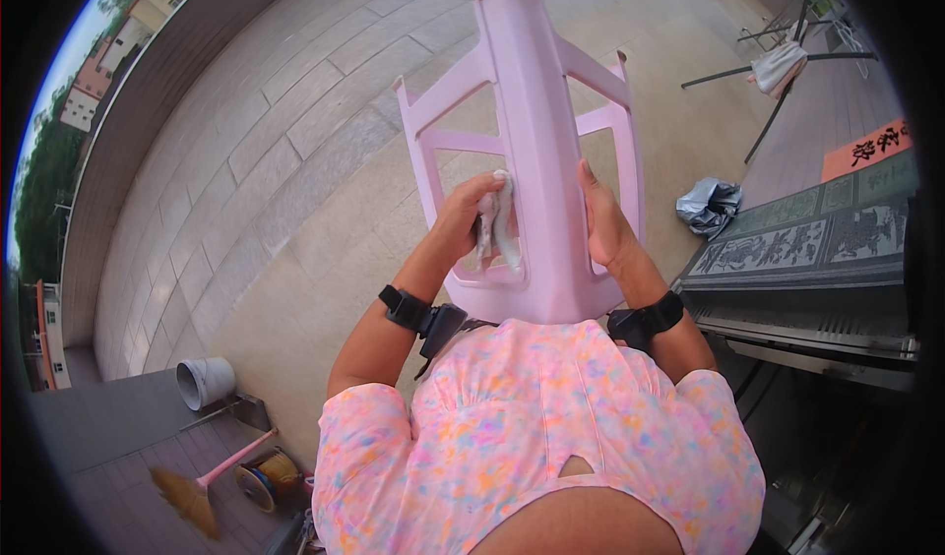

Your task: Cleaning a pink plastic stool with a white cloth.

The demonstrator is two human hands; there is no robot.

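Note:
A pink plastic stool (533, 149) is held tipped in front of my body, with one broad leg pointing away from me and its seat end close to my waist. My left hand (465, 212) grips a damp-looking white and grey cloth (496, 223) at the inner edge of a side opening in the stool. On the other side, my right hand (605, 219) holds the edge of the nearest leg, thumb along its face and fingers partly hidden behind it.
A crumpled silver-grey plastic bag (709, 207) lies by the carved door panel (812, 241) at right. Beyond it stands a dark metal rack (716, 77) with a cloth on it. At lower left are a white bucket (205, 383), a broom (188, 492) and a reel (267, 479).

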